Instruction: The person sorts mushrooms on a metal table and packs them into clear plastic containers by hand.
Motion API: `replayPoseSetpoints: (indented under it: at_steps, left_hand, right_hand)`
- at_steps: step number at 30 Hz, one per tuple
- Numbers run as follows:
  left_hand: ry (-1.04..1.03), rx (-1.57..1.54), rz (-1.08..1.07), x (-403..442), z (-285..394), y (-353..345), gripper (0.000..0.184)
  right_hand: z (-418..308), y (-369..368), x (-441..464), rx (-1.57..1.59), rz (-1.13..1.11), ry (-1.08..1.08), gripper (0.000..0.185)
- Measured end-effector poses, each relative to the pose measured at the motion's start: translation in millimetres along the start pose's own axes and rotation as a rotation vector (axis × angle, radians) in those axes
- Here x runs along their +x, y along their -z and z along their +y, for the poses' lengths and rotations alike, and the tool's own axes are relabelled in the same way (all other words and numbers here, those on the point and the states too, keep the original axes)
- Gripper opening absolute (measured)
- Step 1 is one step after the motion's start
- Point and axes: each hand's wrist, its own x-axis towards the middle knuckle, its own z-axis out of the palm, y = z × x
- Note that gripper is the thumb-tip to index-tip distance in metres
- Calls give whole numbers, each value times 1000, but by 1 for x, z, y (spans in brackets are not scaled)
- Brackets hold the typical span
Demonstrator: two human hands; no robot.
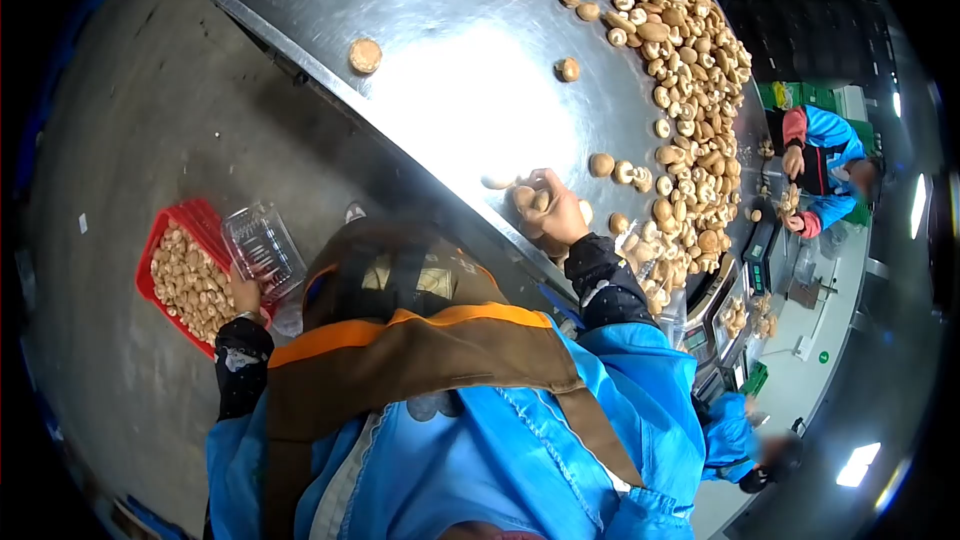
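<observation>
R hand (560, 212) is at the near edge of the steel table (300, 0), fingers curled part-closed round a couple of brown mushrooms (533, 200); can't tell if they're lifted or resting on the metal. A pale mushroom (497, 181) sits just beside the fingertips, on the table nr its edge. L hand (245, 292) is off the table, out past its near edge on the L, closed on one end of a clear plastic tray (264, 250); fingers partly hidden, so exact grip n/a. The tray is tilted, no mushrooms seen in it, right next to a red basket (157, 240), also off the table's L side, w/ lots of small mushrooms (190, 280) inside. Main mushroom pile (700, 130) runs along the table's R side, w/ loose ones scattered btwn it and the R hand. One big mushroom (365, 56) lies apart nr the table's L edge; a few more along its far end. Past the table's R side: a digital scale (758, 252), plus a co-worker (835, 140) in blue w/ both hands up front, and a 2nd co-worker (730, 438) in blue, lower down, hands unclear.
</observation>
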Motion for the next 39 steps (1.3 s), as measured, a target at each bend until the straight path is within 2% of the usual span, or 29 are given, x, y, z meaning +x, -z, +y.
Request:
replayPoseSetpoints:
  at_steps: [1,2,5,6,9,10,13,14,17,18,19,20,21,22,23,24,25,27,29,31,32,35,37,39]
  left_hand:
    - [61,-16,9,1,-1,-1,45]
    - [59,-66,15,10,-11,2,40]
    - [92,-107,42,18,-13,3,36]
    - [75,-93,36,22,-15,5,36]
    - [45,-78,18,32,-20,8,38]
    - [47,-88,11,32,-19,6,39]
    - [24,-49,0,33,-18,2,50]
    - [11,-42,-18,41,-30,6,52]
    - [25,-63,-57,46,-35,0,56]
    - [21,-71,-71,49,-38,2,54]
    - [27,-75,-83,49,-45,6,53]
    - [46,-59,-79,42,-44,8,50]
    - [59,-47,-72,38,-43,10,48]
    - [46,-41,-58,38,-52,15,43]
    - [97,-5,-13,32,-50,20,45]
    - [125,-16,4,30,-56,23,46]
    - [152,-28,24,29,-64,27,47]
    - [154,17,32,35,-88,49,49]
    - [157,47,-11,34,-89,50,52]
    - [137,82,-91,37,-81,49,55]
    - [115,99,-138,38,-73,47,57]
    - [68,152,-226,39,-44,26,61]
    - [72,162,-182,31,-16,0,63]
    - [-4,116,-165,34,-12,-17,64]
  right_hand:
    - [-8,0,0,66,58,1,38]
    - [-7,5,1,127,11,7,42]
    - [0,15,1,-6,-87,-74,53]
    - [-18,18,0,-436,-39,-20,50]
    - [-47,2,6,-589,125,138,49]
    - [-79,0,11,-598,111,213,43]
    - [-21,-20,35,-869,43,256,39]
    - [-20,-16,44,-781,-4,85,39]
    - [-78,30,36,-469,-107,-93,44]
    - [-45,45,30,-335,34,66,51]
    - [-36,77,27,-324,-10,-67,53]
    - [-39,99,10,-110,191,-111,42]
    - [-26,124,-5,-121,300,-149,37]
    - [-16,150,-23,-204,306,-208,31]
    - [-8,166,-39,-280,307,-270,26]
    - [-7,172,-54,-447,207,-302,25]
    - [-8,172,-70,-610,102,-330,25]
    - [-10,143,-90,-493,-244,-561,30]
    - [-20,109,-107,-471,-422,-525,36]
    - [-27,80,-113,-461,-369,-513,45]
    - [0,66,-118,-289,-251,-421,51]
    - [-15,53,-108,237,-113,-337,46]
    - [-11,44,-105,252,-29,-310,47]
    - [-13,37,-103,243,-81,-426,45]
